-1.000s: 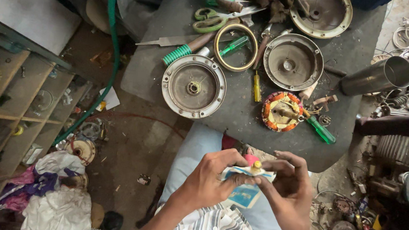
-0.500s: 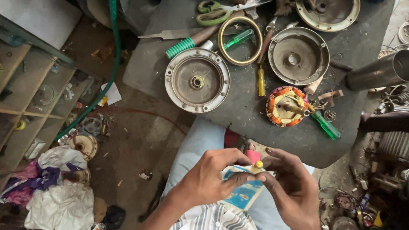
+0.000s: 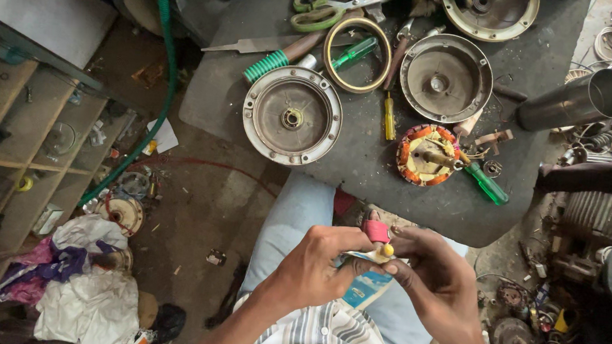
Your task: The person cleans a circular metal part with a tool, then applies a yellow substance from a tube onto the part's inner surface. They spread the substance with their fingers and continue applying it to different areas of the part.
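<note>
Looking down from the camera on my head, I am sitting at a low dark worktable [image 3: 365, 162] with both hands raised over my lap, just below the table's near edge. My left hand [image 3: 320, 264] is curling its fingers and thumb around the lower part of a small tube [image 3: 376, 236] with a pink body and a small yellow tip, pinching it firmly. My right hand [image 3: 433, 273] is meeting it from the other side, its fingertips closing on the same tube near the yellow tip. A blue and white paper packet [image 3: 364, 287] is sitting pressed between my two hands, hanging down over my light blue jeans [image 3: 295, 215].

On the table, well away from my hands, a round grey motor cover [image 3: 292, 116] is lying flat near the left edge. Just to its right a yellow screwdriver [image 3: 390, 117] is lying, and beyond that a motor winding [image 3: 427, 155] with orange and red coils is resting beside a green screwdriver [image 3: 485, 182]. A second round cover [image 3: 446, 77] is lying further back, next to a brass-coloured ring [image 3: 357, 54]. Green-handled scissors [image 3: 318, 13] are lying near the far edge. A shiny metal pipe [image 3: 577, 102] is pointing in from the right.

To my left a green hose [image 3: 163, 88] is running across the dirt floor beside wooden shelves [image 3: 10, 134], with a pile of rags [image 3: 71, 284] below.
</note>
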